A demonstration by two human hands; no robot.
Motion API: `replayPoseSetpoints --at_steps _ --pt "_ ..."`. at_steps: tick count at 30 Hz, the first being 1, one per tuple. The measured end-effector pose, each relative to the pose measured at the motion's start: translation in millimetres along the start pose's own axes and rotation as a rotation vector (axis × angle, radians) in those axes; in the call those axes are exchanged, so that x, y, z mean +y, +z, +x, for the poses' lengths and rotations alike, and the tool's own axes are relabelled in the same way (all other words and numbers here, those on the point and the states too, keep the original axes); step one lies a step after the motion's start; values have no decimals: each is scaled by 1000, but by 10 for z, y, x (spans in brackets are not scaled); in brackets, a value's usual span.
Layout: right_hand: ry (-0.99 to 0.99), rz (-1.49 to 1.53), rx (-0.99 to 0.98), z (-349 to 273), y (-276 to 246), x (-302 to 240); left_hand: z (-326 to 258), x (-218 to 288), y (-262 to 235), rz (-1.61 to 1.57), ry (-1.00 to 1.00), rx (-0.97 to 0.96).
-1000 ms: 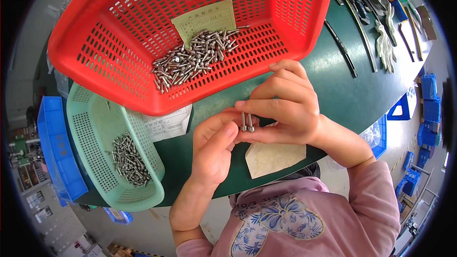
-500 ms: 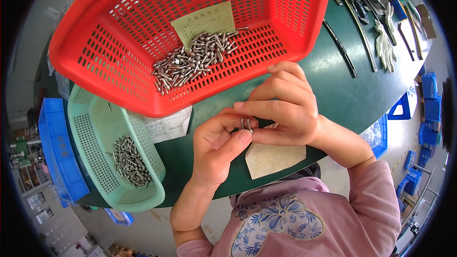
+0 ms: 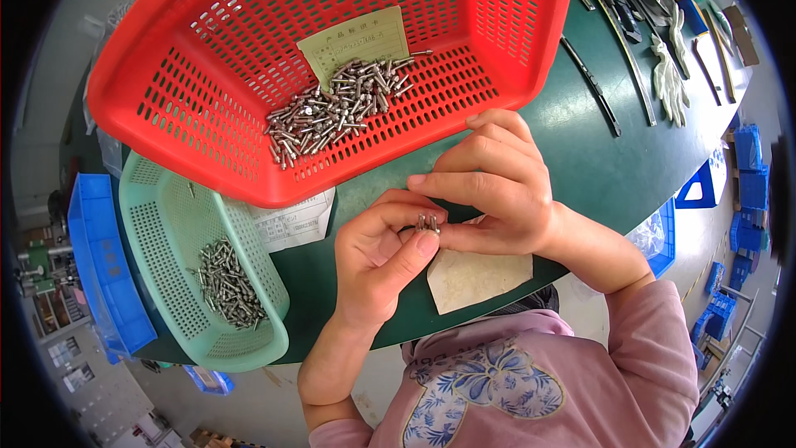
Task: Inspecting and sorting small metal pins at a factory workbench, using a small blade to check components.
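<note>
Pins [image 3: 428,221] partly hidden; left fingers [image 3: 405,259] pinching them; right fingers [image 3: 477,187]: grip unclear

Green table [image 3: 613,168], red basket [image 3: 315,186], mint basket [image 3: 157,236], glove [image 3: 670,90], probably paper [image 3: 478,279]

Two hands [image 3: 377,270], one red basket [image 3: 274,196], one green basket [image 3: 259,257].

A white glove [image 3: 670,90] lies on the green table [image 3: 593,166].
</note>
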State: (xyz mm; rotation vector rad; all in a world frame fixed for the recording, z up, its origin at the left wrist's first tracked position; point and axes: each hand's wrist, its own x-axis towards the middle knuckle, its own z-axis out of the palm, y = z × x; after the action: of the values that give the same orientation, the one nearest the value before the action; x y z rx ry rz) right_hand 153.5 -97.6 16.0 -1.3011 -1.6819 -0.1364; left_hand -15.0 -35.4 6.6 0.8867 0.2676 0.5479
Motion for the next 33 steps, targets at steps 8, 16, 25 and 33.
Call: replayPoseSetpoints --at_steps 8,16,25,33 --pt "-1 -9 14 -2 6 11 12 22 -3 129 44 -13" --pt "42 -21 50 8 -11 -10 12 48 38 347 183 -23" --pt "11 -30 25 21 -32 -2 10 44 43 380 182 -2" --pt "18 -39 13 19 -32 3 20 48 44 394 184 2"
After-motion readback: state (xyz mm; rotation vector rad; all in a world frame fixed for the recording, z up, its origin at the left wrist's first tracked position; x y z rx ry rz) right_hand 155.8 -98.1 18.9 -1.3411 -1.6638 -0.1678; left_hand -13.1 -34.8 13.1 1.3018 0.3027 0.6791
